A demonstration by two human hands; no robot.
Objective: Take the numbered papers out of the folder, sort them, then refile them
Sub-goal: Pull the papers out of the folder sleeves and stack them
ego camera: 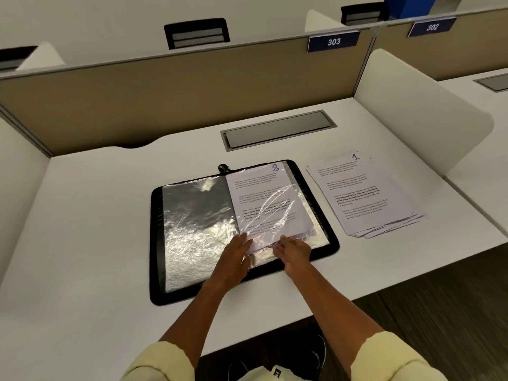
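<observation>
At folder's near edge, paper 8, both hands touching

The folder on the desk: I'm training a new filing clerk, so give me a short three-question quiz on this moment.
1. True or false: the folder lies open on the desk.
2. Which number is handwritten on the sheet in the folder's right-hand sleeve? A) 3 B) 8 C) 5
3. Fill in: the loose stack right of the folder shows the number ___ on top.

Key: 1 true; 2 B; 3 "1". The left hand and right hand are both at that sleeve's near edge.
</observation>
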